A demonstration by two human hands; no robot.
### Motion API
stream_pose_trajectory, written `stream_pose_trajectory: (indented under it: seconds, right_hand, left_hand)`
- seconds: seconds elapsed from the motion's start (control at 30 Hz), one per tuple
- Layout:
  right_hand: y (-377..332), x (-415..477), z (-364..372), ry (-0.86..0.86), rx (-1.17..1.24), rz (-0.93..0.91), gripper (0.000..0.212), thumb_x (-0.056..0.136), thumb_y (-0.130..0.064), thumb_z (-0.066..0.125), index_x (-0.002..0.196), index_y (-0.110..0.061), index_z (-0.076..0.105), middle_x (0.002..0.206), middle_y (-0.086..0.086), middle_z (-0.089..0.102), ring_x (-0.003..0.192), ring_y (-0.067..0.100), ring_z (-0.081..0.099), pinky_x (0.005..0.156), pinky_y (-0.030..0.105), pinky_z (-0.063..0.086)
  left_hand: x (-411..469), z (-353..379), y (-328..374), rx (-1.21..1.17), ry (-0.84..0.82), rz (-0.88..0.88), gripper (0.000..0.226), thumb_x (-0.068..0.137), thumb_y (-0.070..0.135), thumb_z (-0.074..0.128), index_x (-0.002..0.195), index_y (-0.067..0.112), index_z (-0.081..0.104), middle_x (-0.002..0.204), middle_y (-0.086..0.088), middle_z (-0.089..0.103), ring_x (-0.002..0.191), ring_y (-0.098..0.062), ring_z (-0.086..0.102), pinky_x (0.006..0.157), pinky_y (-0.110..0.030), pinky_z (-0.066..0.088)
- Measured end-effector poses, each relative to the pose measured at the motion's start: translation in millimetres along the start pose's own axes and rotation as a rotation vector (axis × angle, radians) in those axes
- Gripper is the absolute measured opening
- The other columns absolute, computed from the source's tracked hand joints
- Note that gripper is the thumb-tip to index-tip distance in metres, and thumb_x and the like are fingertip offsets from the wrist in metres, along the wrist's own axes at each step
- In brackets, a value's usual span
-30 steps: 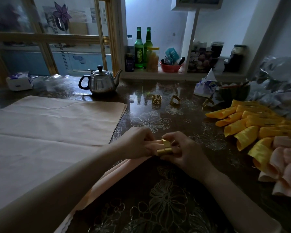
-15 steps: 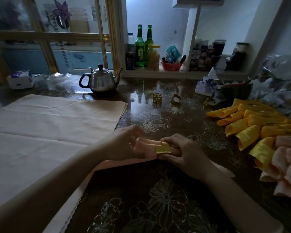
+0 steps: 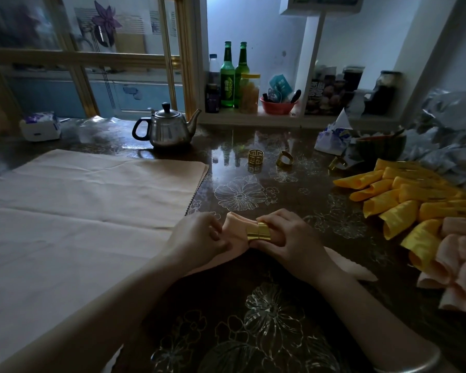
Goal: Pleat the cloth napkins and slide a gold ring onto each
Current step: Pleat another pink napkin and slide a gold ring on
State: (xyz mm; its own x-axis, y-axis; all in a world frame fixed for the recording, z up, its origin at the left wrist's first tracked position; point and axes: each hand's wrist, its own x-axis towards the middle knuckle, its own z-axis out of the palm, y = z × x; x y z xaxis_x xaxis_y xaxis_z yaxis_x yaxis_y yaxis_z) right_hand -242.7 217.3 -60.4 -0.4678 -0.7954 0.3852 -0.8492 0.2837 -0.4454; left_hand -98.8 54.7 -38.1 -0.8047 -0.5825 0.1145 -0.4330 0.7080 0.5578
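Near the bench's [image 3: 253, 332] front edge, the hands meet on a pleated pink napkin [image 3: 236, 227]. The left hand [image 3: 199, 238] pinches its folded end, and the right hand [image 3: 288, 238] curls round the gold ring [image 3: 258, 232] that sits on the napkin. Two spare rings [image 3: 255, 156] stand farther back. An unfolded cloth [image 3: 92, 211] lies flat to the left, and rolled yellow napkins [image 3: 401, 200] are piled to the right.
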Motion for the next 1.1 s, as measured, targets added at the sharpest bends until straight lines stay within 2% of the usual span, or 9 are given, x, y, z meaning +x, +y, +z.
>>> stream_pose_trajectory:
  seconds: [0.1,0.23,0.33,0.43,0.53,0.7,0.77,0.9,1.1]
  right_hand:
    - [2.1,1.7,2.1,-0.010,0.071,0.043,0.049,0.078,-0.051,0.072,0.121,-0.028,0.063,0.110,-0.013,0.057,0.103,0.006,0.052,0.086,0.021,0.039]
    - [3.6,-1.0,-0.2,-0.039,0.078,0.048,0.056,0.078,-0.050,0.072,0.129,-0.031,0.058,0.116,-0.013,0.052,0.108,0.006,0.051,0.092,0.023,0.042]
    - [1.6,-3.2,-4.3,-0.066,0.086,0.052,0.064,0.078,-0.051,0.071,0.136,-0.031,0.052,0.127,-0.012,0.047,0.114,0.006,0.050,0.096,0.026,0.045]
    - [-1.4,-5.6,-14.9,-0.008,0.219,0.099,0.050,0.081,-0.048,0.069,0.125,-0.027,0.056,0.124,-0.008,0.047,0.107,0.006,0.056,0.084,0.021,0.053]
    - [-1.4,-7.0,-25.3,-0.006,0.113,0.120,0.021,0.084,-0.034,0.070,0.103,-0.029,0.061,0.111,-0.010,0.048,0.101,0.006,0.054,0.082,0.029,0.055]
    - [-6.8,-6.6,-27.5,-0.136,-0.090,0.156,0.033,0.082,-0.031,0.069,0.114,-0.029,0.062,0.121,-0.012,0.047,0.112,0.008,0.047,0.090,0.028,0.045]
    - [-7.6,-6.6,-26.3,-0.138,-0.129,0.171,0.032,0.085,-0.027,0.066,0.117,-0.029,0.061,0.125,-0.012,0.046,0.114,0.010,0.047,0.090,0.027,0.044]
    - [-9.7,-6.5,-22.0,-0.141,-0.076,0.188,0.030,0.087,-0.017,0.064,0.115,-0.025,0.063,0.124,-0.012,0.046,0.106,0.013,0.056,0.088,0.030,0.049]
    - [-8.6,-7.0,-12.5,-0.028,-0.052,0.239,0.025,0.086,-0.007,0.063,0.108,-0.016,0.066,0.118,-0.008,0.049,0.099,0.014,0.058,0.084,0.024,0.048]
  left_hand:
    - [0.3,6.1,-3.7,-0.089,-0.007,-0.063,0.044,0.067,0.035,0.085,0.103,0.021,0.062,0.091,0.002,0.072,0.088,-0.014,0.066,0.081,-0.031,0.051]
    - [6.5,-12.4,-0.3,-0.090,-0.158,0.028,0.069,0.068,0.051,0.080,0.127,0.030,0.050,0.108,0.010,0.061,0.095,-0.009,0.062,0.071,-0.019,0.046]
    - [17.8,-25.6,5.0,-0.064,-0.167,0.269,0.051,0.082,0.042,0.070,0.130,0.031,0.057,0.129,0.006,0.047,0.103,-0.009,0.061,0.075,-0.013,0.049]
    - [24.1,-24.5,7.6,-0.049,-0.193,0.452,0.019,0.086,0.024,0.071,0.105,0.022,0.072,0.110,0.004,0.064,0.093,-0.007,0.063,0.082,-0.024,0.053]
    - [25.7,-17.9,12.3,0.048,-0.228,0.404,0.012,0.082,0.029,0.075,0.092,0.024,0.072,0.091,0.006,0.069,0.085,-0.013,0.063,0.079,-0.034,0.053]
    - [23.7,-8.0,16.1,0.133,-0.113,0.363,0.008,0.082,0.030,0.071,0.084,0.023,0.068,0.087,0.004,0.066,0.087,-0.018,0.062,0.074,-0.029,0.047]
    - [23.1,-8.2,16.0,0.090,-0.120,0.338,0.014,0.081,0.039,0.070,0.088,0.028,0.065,0.093,0.007,0.065,0.091,-0.017,0.062,0.076,-0.030,0.049]
    - [24.2,-1.6,26.5,0.263,-0.166,0.345,0.089,0.057,0.090,0.047,0.128,0.036,0.050,0.120,0.012,0.060,0.104,-0.012,0.059,0.085,-0.036,0.053]
    - [27.9,14.0,30.8,0.167,-0.088,0.321,0.062,0.064,0.079,0.056,0.105,0.034,0.070,0.096,0.010,0.069,0.087,-0.012,0.063,0.075,-0.037,0.055]
